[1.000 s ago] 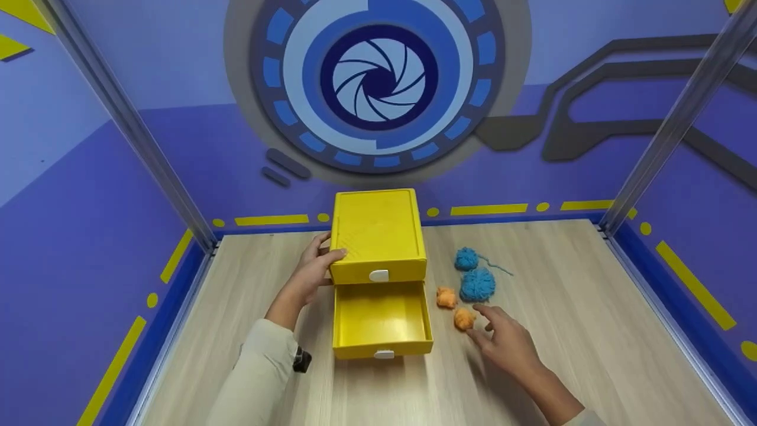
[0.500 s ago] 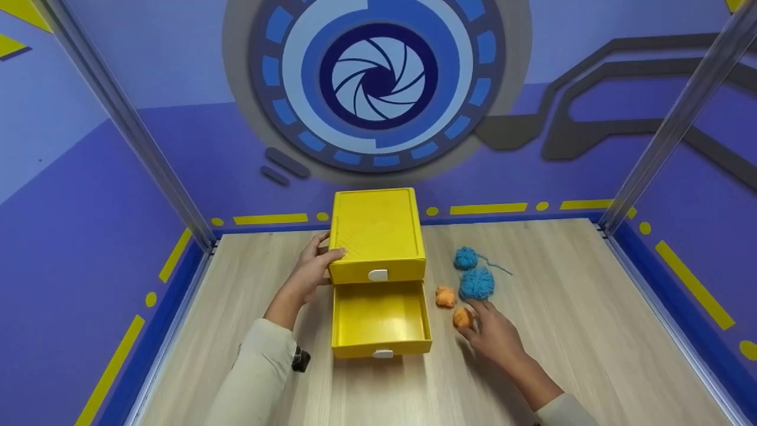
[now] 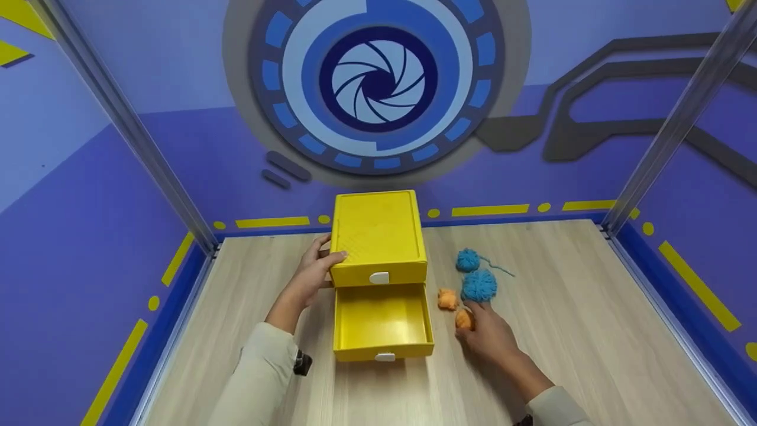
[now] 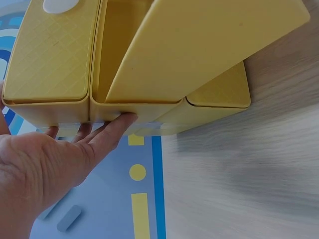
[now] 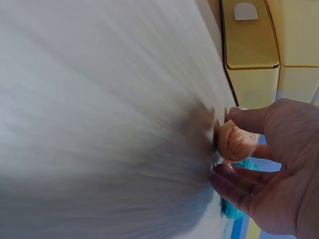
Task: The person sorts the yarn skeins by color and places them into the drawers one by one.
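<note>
My left hand (image 3: 310,275) presses against the left side of a yellow drawer unit (image 3: 378,228), its thumb on the top edge. In the left wrist view, its extended fingers (image 4: 107,137) lie along the unit's side wall. The middle drawer (image 3: 383,322) is pulled out, with nothing inside; the drawers above and below it are closed. Right of the unit, my right hand (image 3: 492,336) holds an orange yarn ball (image 5: 237,142) between thumb and fingers, low at the table. A second orange ball (image 3: 447,299) lies just beyond it, beside a larger blue yarn ball (image 3: 479,286) near the fingertips.
Farther back sits a smaller blue yarn ball (image 3: 468,260) with a loose strand (image 3: 498,267) trailing right. The wooden table (image 3: 591,307) is bounded by a patterned back wall (image 3: 195,165) and side panels with metal posts (image 3: 674,118).
My right hand has moved slightly left and closed its thumb and fingers about the nearer orange yarn ball. The left hand and the drawer unit have stayed put.
</note>
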Demonstrator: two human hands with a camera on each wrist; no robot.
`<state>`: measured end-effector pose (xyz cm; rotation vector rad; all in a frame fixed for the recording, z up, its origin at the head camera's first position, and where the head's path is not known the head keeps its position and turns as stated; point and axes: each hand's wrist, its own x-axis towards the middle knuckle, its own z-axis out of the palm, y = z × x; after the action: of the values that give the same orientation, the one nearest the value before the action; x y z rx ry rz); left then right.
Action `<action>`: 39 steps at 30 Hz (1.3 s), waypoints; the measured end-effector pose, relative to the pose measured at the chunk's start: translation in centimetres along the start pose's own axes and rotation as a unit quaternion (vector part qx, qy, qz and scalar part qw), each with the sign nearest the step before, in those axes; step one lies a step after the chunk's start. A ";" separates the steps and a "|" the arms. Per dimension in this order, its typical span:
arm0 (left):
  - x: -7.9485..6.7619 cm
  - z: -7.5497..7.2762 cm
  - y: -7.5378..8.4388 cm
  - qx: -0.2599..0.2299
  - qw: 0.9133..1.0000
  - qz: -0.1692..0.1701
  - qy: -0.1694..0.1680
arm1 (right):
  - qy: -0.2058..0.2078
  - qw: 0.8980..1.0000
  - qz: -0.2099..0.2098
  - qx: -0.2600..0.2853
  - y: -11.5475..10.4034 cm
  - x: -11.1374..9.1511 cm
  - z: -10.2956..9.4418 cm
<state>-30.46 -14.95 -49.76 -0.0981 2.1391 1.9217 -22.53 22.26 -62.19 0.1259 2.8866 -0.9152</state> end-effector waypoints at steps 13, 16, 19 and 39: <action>0.0 0.0 -0.1 0.002 1.000 -0.010 0.007 | -0.012 1.000 -0.016 -0.004 0.1 0.4 0.0; 0.0 0.0 0.0 0.003 1.000 -0.008 0.006 | -0.014 1.000 -0.022 -0.001 0.2 0.4 0.0; -0.1 0.0 0.1 0.002 1.000 -0.008 0.005 | -0.013 1.000 -0.022 0.005 0.3 0.4 0.0; 0.0 0.0 0.0 -0.004 1.000 -0.003 0.002 | 0.014 0.999 -0.033 0.025 -0.3 -0.4 -1.4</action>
<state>-30.44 -14.95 -49.74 -0.1095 2.1309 1.9282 -22.23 22.85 -60.84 0.0490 2.9094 -1.0061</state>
